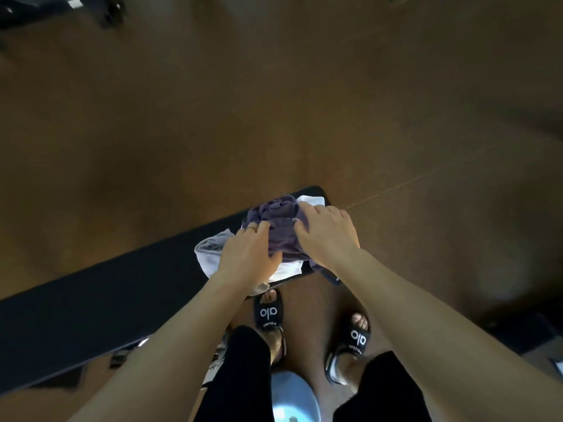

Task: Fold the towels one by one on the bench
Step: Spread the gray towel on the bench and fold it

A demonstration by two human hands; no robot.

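Note:
A crumpled dark purple towel (278, 222) lies on top of a small heap at the right end of the black padded bench (91, 303). Under it I see a pale grey towel (210, 249) sticking out to the left and a white towel (310, 200) showing at the far side and near edge. My left hand (248, 254) rests on the purple towel's left side, fingers curled into the cloth. My right hand (327, 233) presses on its right side, fingers spread over the fabric. Whether either hand truly grips the cloth is unclear.
The bench runs from the lower left to the middle of the view over a brown floor (274, 102). My feet in black slides (268, 313) stand at the bench's near edge. Dark gym equipment (61, 10) sits at the far upper left.

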